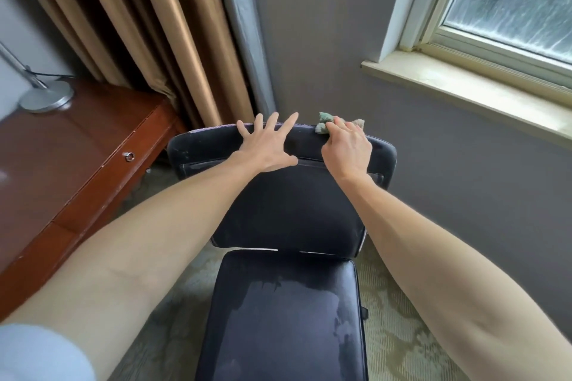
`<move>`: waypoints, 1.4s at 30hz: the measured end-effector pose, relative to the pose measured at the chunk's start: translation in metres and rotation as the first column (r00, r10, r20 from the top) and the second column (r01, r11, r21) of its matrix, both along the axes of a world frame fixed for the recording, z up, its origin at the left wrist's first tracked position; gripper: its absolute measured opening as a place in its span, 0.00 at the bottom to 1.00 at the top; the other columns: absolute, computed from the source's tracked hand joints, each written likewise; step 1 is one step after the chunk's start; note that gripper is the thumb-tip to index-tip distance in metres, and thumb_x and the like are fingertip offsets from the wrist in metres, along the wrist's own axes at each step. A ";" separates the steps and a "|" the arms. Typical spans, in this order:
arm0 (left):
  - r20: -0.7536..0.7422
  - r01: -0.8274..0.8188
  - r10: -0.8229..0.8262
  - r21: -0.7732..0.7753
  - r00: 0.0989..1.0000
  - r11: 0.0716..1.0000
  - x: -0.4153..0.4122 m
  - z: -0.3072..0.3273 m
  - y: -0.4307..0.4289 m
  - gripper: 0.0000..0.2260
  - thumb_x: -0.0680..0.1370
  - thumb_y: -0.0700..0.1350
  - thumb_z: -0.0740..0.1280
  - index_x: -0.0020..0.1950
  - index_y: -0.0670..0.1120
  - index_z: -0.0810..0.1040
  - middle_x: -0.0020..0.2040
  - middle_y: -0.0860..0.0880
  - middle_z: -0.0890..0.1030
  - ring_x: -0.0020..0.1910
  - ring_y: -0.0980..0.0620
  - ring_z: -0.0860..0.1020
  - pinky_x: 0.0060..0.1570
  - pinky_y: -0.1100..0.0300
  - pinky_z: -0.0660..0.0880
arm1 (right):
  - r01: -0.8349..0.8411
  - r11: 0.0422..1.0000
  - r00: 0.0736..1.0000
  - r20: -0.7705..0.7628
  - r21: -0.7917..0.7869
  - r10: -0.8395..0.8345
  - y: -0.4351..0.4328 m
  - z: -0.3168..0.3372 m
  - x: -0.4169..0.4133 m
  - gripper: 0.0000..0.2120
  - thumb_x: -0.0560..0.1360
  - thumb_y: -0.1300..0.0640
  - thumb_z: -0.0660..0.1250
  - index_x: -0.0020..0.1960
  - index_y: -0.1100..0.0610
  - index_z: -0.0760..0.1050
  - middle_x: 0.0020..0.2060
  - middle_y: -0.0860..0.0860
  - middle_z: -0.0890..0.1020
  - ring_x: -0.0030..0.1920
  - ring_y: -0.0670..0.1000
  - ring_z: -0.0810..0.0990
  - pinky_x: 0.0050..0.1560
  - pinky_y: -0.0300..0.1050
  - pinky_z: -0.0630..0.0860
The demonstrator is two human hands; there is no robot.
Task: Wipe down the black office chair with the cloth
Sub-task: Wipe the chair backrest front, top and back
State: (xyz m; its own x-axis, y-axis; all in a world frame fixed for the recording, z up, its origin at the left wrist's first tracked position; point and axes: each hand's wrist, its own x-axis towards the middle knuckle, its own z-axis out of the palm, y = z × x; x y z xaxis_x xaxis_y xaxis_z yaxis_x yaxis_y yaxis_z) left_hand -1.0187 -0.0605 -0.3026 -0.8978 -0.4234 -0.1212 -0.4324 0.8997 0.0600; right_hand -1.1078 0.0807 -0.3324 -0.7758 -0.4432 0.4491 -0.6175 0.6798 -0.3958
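Black office chair (288, 213) centre frame, backrest facing the person, seat nearest the camera. Seat surface shows wet streaks and patches.

Left hand (266, 145): fingers spread wide, palm flat against the top of the backrest, fingertips reaching over the upper edge. Holding nothing.

Right hand (346, 148): fingers curled closed around a green-grey cloth (325, 122), pressing it on the top edge of the backrest, right of centre. Cloth bunched, sticks out past the fingertips on both sides, mostly under the fingers.

Hands are near each other on the same edge, not touching.

Surroundings: wooden desk (77, 164) to the left with a lamp base (46, 99), tan curtain (154, 40) behind, window sill (464, 86) upper right, patterned carpet (402, 334) underneath.
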 end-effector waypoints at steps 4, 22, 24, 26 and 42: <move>-0.071 0.007 -0.009 -0.025 0.997 1.000 0.022 0.009 -0.019 0.44 0.72 0.57 0.67 0.79 0.57 0.42 0.80 0.45 0.44 0.78 0.40 0.41 0.70 0.30 0.46 | 0.021 1.000 1.000 -0.019 0.004 -0.021 0.000 -0.001 0.004 0.10 0.70 0.67 0.59 0.43 0.58 0.78 0.42 0.51 0.80 0.48 0.56 0.77 0.45 0.47 0.71; -0.013 -0.100 0.101 0.068 0.995 0.993 0.073 -0.001 -0.069 0.39 0.74 0.47 0.66 0.79 0.54 0.46 0.77 0.42 0.53 0.76 0.36 0.48 0.68 0.27 0.46 | -0.074 0.979 0.996 0.054 0.190 0.064 -0.101 0.018 0.078 0.14 0.79 0.59 0.57 0.59 0.51 0.78 0.64 0.47 0.76 0.59 0.54 0.76 0.42 0.47 0.73; -0.018 -0.088 0.089 0.058 0.996 0.994 0.076 -0.002 -0.070 0.39 0.74 0.46 0.66 0.79 0.53 0.46 0.77 0.40 0.52 0.76 0.34 0.46 0.67 0.26 0.45 | -0.036 0.980 0.998 0.065 0.196 0.023 -0.093 0.020 0.076 0.14 0.80 0.55 0.58 0.61 0.47 0.77 0.68 0.45 0.73 0.59 0.56 0.78 0.46 0.50 0.76; -0.020 -0.070 0.072 0.067 0.997 0.995 0.077 -0.003 -0.072 0.39 0.73 0.46 0.65 0.79 0.53 0.47 0.76 0.40 0.54 0.76 0.34 0.47 0.67 0.26 0.46 | 0.029 0.978 0.992 0.118 0.207 -0.055 -0.083 0.022 0.072 0.15 0.80 0.53 0.58 0.63 0.44 0.77 0.70 0.43 0.71 0.60 0.57 0.78 0.51 0.52 0.76; -0.015 0.110 -0.110 0.053 0.994 0.992 0.046 0.001 -0.075 0.43 0.71 0.70 0.63 0.79 0.60 0.44 0.80 0.46 0.46 0.78 0.42 0.44 0.69 0.31 0.50 | -0.023 0.978 0.988 0.156 0.208 -0.010 -0.005 0.018 0.009 0.16 0.80 0.51 0.61 0.67 0.48 0.74 0.60 0.49 0.79 0.62 0.55 0.70 0.61 0.44 0.62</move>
State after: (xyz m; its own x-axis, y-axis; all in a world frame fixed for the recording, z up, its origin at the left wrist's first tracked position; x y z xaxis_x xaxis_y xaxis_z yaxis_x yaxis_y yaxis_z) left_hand -0.9728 -0.1358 -0.3017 -0.9401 -0.3152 -0.1297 -0.3299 0.9371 0.1139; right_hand -1.0991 0.0754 -0.3141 -0.8254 -0.5199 0.2201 -0.5645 0.7535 -0.3370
